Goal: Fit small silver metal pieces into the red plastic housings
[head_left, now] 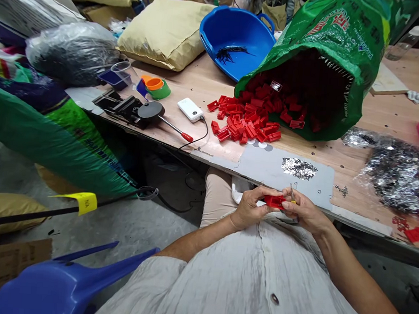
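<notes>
My left hand (249, 208) and my right hand (304, 212) meet in my lap, just below the table's front edge. Both pinch one small red plastic piece (274, 201) between them. My right hand's fingers also grip a thin metal pin (292, 193) that stands up beside the piece. On the table above, a pile of the same red pieces (249, 121) spills from a tipped green sack (329, 55). A small heap of shiny metal bits (298, 167) lies on a grey sheet (265, 167).
A blue basin (220, 32) with black ties stands at the back. A white power bank (190, 109), a black hand tool with a red-tipped lever (141, 111) and tape rolls (157, 87) lie left. Bags of metal parts (400, 173) sit right. A blue chair (67, 281) is at lower left.
</notes>
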Motion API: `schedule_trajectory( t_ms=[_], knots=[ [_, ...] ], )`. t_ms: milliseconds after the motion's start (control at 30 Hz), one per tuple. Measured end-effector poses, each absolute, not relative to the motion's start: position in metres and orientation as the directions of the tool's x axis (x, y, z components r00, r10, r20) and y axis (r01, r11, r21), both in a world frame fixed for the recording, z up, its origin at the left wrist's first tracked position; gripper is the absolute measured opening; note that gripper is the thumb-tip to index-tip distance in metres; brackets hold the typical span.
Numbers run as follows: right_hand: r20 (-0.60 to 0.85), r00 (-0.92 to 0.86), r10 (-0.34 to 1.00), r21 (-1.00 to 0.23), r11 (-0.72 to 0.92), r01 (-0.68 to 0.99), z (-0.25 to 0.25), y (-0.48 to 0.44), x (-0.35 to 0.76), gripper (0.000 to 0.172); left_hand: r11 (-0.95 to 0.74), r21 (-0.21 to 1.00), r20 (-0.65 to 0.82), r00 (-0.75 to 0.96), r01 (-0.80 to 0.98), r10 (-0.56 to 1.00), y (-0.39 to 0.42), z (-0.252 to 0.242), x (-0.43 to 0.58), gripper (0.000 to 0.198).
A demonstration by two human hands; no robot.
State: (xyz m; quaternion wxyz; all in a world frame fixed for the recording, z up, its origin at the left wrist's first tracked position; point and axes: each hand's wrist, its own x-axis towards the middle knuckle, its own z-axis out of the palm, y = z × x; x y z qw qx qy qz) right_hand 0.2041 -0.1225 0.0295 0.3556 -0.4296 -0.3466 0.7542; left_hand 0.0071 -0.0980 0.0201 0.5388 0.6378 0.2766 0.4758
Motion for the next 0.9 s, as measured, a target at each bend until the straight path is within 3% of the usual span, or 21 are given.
schedule_trajectory(
  t_ms=[167,267,333,400,500,633,900],
  knots=[
    [-0.395,-0.439,0.807,-0.809,-0.532,-0.25,0.025,-0.119,0.2,0.044,-0.014,0.924,0.168,0.372,-0.382,0.913,-0.095,0.014,0.007,0.036],
    [-0.374,-0.433,0.82,-0.905,-0.424,-0.022,0.035,-0.106,0.206,0.04,0.13,0.871,0.041,0.334,-0.473,0.942,-0.091,0.015,0.008,0.036],
    [-0.303,-0.269,0.914,-0.937,-0.234,0.259,0.042,-0.091,0.214,0.032,0.173,0.84,-0.013,0.3,-0.515,0.954,-0.087,0.017,0.008,0.038],
    [-0.126,-0.066,0.99,-0.803,-0.063,0.592,0.045,-0.075,0.223,0.019,0.184,0.823,-0.035,0.274,-0.538,0.961,-0.084,0.017,0.007,0.04],
    [0.045,-0.031,0.999,-0.511,0.05,0.858,0.04,-0.056,0.233,0.014,0.186,0.816,-0.048,0.256,-0.547,0.965,-0.081,0.016,0.006,0.041],
    [0.045,-0.094,0.995,-0.351,0.104,0.931,0.031,-0.043,0.233,0.015,0.198,0.822,-0.07,0.25,-0.534,0.966,-0.08,0.014,0.004,0.041],
    [0.011,-0.114,0.993,-0.273,0.113,0.955,0.03,-0.037,0.228,0.012,0.205,0.821,-0.087,0.237,-0.533,0.968,-0.077,0.012,0.003,0.041]
  ],
)
